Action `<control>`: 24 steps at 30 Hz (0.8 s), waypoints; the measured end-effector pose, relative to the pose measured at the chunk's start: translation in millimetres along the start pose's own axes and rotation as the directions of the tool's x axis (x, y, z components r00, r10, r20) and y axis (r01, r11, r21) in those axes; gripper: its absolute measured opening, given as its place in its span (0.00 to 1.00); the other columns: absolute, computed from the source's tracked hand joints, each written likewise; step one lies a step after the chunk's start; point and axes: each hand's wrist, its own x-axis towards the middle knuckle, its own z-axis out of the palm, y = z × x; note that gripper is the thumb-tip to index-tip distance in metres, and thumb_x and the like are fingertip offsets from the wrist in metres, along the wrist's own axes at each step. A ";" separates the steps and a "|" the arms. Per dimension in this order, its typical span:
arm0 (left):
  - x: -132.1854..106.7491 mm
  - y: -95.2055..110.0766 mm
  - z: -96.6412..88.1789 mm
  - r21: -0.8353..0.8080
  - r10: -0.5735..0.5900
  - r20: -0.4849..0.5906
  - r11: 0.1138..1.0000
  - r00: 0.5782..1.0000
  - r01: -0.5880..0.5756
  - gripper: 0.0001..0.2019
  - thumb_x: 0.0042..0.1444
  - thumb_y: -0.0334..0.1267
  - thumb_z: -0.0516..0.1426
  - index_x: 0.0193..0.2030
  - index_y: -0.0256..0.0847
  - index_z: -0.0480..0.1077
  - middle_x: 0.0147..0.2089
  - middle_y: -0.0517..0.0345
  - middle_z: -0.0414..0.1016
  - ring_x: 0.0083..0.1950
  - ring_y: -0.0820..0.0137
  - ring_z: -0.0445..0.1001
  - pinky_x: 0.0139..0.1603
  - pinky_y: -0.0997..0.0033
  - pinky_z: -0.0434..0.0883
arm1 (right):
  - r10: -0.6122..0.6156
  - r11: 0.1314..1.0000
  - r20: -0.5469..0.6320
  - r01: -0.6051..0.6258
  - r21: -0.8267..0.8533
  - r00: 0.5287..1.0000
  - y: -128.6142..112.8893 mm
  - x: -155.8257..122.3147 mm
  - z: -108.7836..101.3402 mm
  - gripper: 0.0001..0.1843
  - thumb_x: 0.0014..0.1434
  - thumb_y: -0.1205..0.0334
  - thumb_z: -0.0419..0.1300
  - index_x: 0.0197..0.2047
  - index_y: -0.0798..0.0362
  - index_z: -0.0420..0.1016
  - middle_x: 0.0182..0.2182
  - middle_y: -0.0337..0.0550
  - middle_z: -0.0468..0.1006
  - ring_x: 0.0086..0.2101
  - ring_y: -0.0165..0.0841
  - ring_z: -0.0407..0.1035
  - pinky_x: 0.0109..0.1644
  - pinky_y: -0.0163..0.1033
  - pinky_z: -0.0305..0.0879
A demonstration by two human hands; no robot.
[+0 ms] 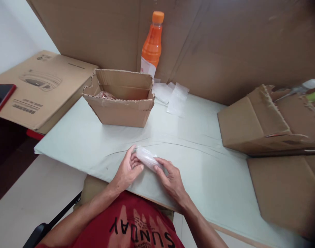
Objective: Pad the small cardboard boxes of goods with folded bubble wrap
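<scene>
View from above of a seated person's two bare hands at a table covered with a pale green sheet [198, 137]. A small open cardboard box [121, 106] stands in the middle of the sheet, and everything here is placed from it. In front of the box, on the person's side and near the table edge, both hands hold a small bubble-wrapped bundle [147, 158] just above the sheet. The left hand [127, 170] has its fingers curled around the bundle's left end, thumb on top. The right hand [172, 179] grips the other end with closed fingertips. Inside the box, at its left corner, lies something pinkish and wrapped [104, 94]; what it is cannot be told. Just behind the box stands an orange bottle [152, 44] with an orange cap, upright against a wall of brown cardboard. Behind and to the right of the box lie loose pieces of bubble wrap [172, 94]. Left of the box lies a flat printed carton [41, 89] with a red phone [1, 96] at its far left edge. Well to the right of the box sits a larger torn cardboard box [263, 124].
</scene>
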 end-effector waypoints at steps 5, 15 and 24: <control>-1.1 16.6 9.5 0.007 -0.040 0.031 0.999 0.999 0.039 0.39 0.56 0.41 0.56 0.72 0.37 0.47 0.46 0.52 0.74 0.43 0.68 0.75 0.49 0.66 0.74 | -0.040 0.999 -0.003 0.040 0.012 0.999 -7.2 -5.2 -7.0 0.14 0.66 0.58 0.60 0.54 0.47 0.76 0.54 0.49 0.78 0.55 0.43 0.72 0.59 0.51 0.69; 2.0 10.1 1.1 0.025 0.047 0.068 0.998 0.997 -0.049 0.35 0.56 0.33 0.56 0.71 0.37 0.53 0.41 0.56 0.72 0.40 0.70 0.74 0.46 0.68 0.74 | 0.009 0.991 0.275 -0.044 0.123 0.961 -4.4 16.5 -10.8 0.11 0.65 0.55 0.60 0.45 0.50 0.80 0.39 0.43 0.84 0.37 0.36 0.78 0.42 0.39 0.74; 50.9 97.2 -82.5 0.803 0.892 0.039 0.240 0.450 -0.546 0.34 0.58 0.25 0.58 0.71 0.42 0.56 0.62 0.42 0.70 0.66 0.57 0.67 0.65 0.51 0.67 | -0.309 0.945 -0.041 0.302 -0.122 0.950 -22.7 80.8 -61.8 0.03 0.63 0.61 0.62 0.40 0.47 0.78 0.35 0.41 0.82 0.36 0.34 0.78 0.39 0.35 0.73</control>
